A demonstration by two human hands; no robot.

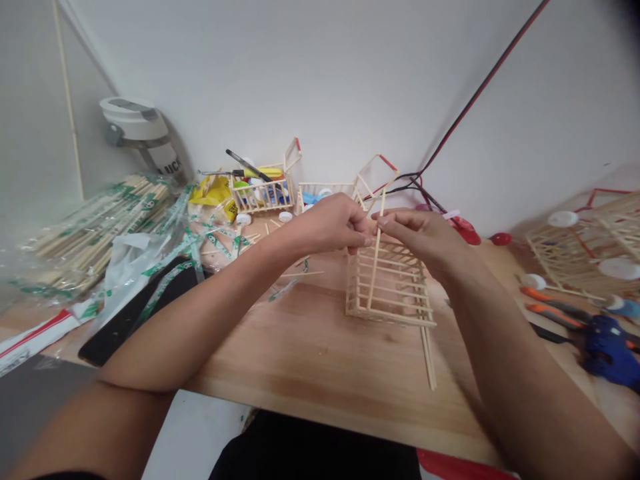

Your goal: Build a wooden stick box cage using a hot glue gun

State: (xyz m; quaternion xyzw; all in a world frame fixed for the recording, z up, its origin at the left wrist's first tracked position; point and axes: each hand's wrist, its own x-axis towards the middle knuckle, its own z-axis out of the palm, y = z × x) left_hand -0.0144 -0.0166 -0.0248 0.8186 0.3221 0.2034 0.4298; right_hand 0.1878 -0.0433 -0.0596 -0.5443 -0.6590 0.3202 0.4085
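A small basket-like frame of thin wooden sticks (395, 291) lies on the table below my hands. My right hand (415, 233) pinches a loose wooden stick (376, 267) between thumb and fingers; it slants down across the frame, its lower end near the front rail. Close beside that stick, my left hand (340, 223) is closed with thumb and fingertips together over the frame's far left corner. What lies between its fingertips is hidden. A few long sticks (427, 357) stick out under the frame's right side toward the table's front edge.
Finished stick carts (263, 195) with white wheels stand by the wall, one filled with pens. Bagged sticks (100, 230), a lidded jar (145, 137) and plastic wrappers are left. At right are another stick structure (565, 257), orange-handled pliers (555, 307) and a blue glue gun (607, 350).
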